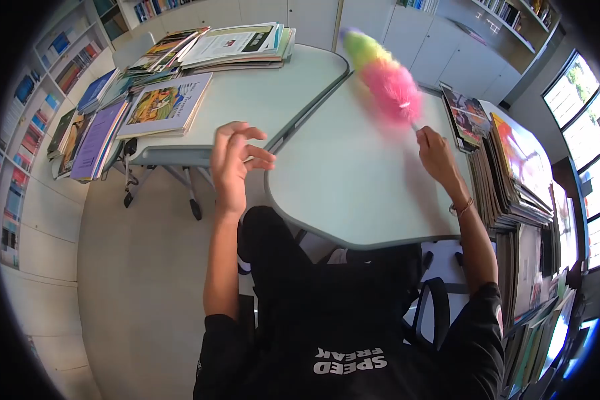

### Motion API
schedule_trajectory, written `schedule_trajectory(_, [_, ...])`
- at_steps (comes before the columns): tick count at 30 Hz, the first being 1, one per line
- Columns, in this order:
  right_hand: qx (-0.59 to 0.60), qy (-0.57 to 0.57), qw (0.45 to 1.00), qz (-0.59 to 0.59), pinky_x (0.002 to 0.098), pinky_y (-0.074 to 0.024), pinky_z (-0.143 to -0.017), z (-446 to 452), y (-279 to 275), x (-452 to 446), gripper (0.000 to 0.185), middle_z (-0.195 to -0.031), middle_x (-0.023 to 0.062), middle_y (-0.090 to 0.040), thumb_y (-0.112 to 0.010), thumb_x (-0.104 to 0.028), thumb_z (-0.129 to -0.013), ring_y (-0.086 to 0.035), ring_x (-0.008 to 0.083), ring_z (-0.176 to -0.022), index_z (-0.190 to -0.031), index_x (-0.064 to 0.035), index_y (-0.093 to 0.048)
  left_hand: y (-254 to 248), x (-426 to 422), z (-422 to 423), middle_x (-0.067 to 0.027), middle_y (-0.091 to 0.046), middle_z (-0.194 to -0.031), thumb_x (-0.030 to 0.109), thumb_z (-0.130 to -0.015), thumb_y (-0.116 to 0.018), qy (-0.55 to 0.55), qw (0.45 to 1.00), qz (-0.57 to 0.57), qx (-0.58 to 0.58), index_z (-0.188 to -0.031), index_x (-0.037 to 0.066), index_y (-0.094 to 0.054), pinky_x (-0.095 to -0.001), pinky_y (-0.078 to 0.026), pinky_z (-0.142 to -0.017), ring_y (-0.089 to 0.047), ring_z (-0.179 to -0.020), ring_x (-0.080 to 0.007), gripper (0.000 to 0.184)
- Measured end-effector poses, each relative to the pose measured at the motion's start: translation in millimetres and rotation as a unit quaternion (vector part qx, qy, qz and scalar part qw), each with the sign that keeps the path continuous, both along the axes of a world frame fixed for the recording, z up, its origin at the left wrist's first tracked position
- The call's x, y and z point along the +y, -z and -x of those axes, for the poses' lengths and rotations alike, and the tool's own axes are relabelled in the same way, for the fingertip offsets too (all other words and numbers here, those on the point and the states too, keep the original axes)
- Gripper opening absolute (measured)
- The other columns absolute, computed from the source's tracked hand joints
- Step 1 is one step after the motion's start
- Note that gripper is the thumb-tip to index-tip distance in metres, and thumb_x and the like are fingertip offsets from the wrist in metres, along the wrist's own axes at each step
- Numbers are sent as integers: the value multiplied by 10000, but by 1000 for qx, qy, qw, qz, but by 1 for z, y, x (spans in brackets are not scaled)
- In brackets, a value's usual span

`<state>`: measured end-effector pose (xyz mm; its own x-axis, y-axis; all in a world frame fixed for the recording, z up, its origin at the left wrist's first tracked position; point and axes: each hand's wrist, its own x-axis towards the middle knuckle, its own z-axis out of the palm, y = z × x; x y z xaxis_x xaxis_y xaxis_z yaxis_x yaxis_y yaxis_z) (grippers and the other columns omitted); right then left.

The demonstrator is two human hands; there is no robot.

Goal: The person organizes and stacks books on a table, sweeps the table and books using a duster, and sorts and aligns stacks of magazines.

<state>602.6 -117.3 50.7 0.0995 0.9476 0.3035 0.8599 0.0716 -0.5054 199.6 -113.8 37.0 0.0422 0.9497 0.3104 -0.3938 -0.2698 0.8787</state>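
Observation:
A fluffy duster (390, 83) in pink, yellow, green and purple is tilted over the far part of the pale table (333, 180). My right hand (439, 157) is closed around its handle, close to the table's right side. Whether the duster's fibres touch the surface I cannot tell; its pink end is slightly blurred. In the air near the table's left front corner is my left hand (232, 167), with its fingers apart and slightly curled, holding nothing.
Tall stacks of magazines (507, 180) line the table's right edge. On the adjoining left table (247, 103) lie piles of magazines (237, 47) and books (163, 107). Bookshelves (47, 100) stand along the left wall, white cabinets (440, 50) at the back. A chair armrest (433, 313) is beside me.

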Motion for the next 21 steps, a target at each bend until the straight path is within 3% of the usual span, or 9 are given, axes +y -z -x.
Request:
schedule_trajectory(2, [-31, -25, 999, 10, 471, -420, -618, 6, 1, 8, 200, -735, 196, -638, -498, -154, -1036, -511, 361, -577, -968, 14, -583, 8, 20, -1, -108, -626, -1187, 279, -1025, -539, -4, 992, -25, 124, -1297, 54, -516, -368, -563, -773, -672, -825, -238, 354])
schedule_trajectory(3, [-54, -48, 997, 24, 459, -417, -610, 12, 4, 8, 207, -725, 184, -630, -500, -154, -1037, -502, 341, -573, -956, 14, -589, 13, 29, 1, -108, -626, -1187, 279, -1025, -539, 0, 993, -24, 118, -1297, 54, -516, -368, -563, -773, -672, -825, -238, 354])
schedule_trajectory(5, [-93, -86, 990, 56, 435, -411, -593, 25, 12, 7, 222, -705, 160, -615, -505, -155, -1040, -484, 302, -565, -932, 15, -599, 23, 47, 6, -139, -623, -1306, 389, -1015, -583, -62, 925, -121, 354, -1381, 75, -531, -493, -525, -973, -663, -1095, -342, 485])
schedule_trajectory(6, [-96, -73, 991, 60, 435, -411, -593, 28, 12, 9, 222, -705, 160, -615, -505, -155, -1040, -484, 302, -565, -932, 15, -599, 28, 53, 5, -139, -623, -1306, 389, -1015, -583, -49, 928, -123, 348, -1381, 75, -531, -493, -525, -973, -663, -1095, -342, 485])
schedule_trajectory(8, [-76, -64, 993, 71, 431, -432, -602, 31, -1, 11, 206, -715, 159, -639, -534, -136, -1024, -509, 306, -563, -920, 28, -602, 38, 51, 2, -156, -575, -1404, 456, -1004, -589, -124, 815, -214, 524, -1434, 108, -529, -552, -446, -1062, -577, -1244, -382, 556])
schedule_trajectory(10, [-57, -53, 994, 77, 427, -453, -610, 32, -16, 8, 192, -724, 158, -664, -563, -117, -1007, -533, 310, -561, -908, 41, -604, 45, 46, -1, -174, -526, -1502, 523, -993, -596, -200, 657, -305, 660, -1486, 140, -527, -610, -367, -1150, -491, -1392, -422, 627])
schedule_trajectory(15, [-43, 30, 996, 67, 421, -464, -615, 32, -35, -50, 131, -746, 142, -666, -522, -70, -1011, -545, 320, -562, -1002, 35, -599, 44, 46, -4, -200, -363, -1638, 627, -973, -567, -156, 679, -260, 669, -1544, 200, -500, -653, -243, -1212, -307, -1523, -444, 716])
schedule_trajectory(20, [14, 98, 995, -11, 419, -465, -607, 35, -12, -61, 118, -794, 157, -667, -488, -41, -1006, -566, 313, -587, -1024, 37, -575, 48, 45, -6, -209, -306, -1659, 621, -982, -553, -145, 666, -268, 681, -1535, 184, -508, -646, -265, -1205, -348, -1494, -457, 706])
schedule_trajectory(21, [-7, 154, 987, 37, 425, -465, -598, 60, -13, -52, 121, -808, 156, -623, -492, -45, -988, -560, 306, -612, -1012, 51, -560, 48, 46, -5, -209, -306, -1659, 621, -982, -553, -140, 660, -285, 681, -1535, 184, -508, -646, -265, -1205, -348, -1494, -457, 706])
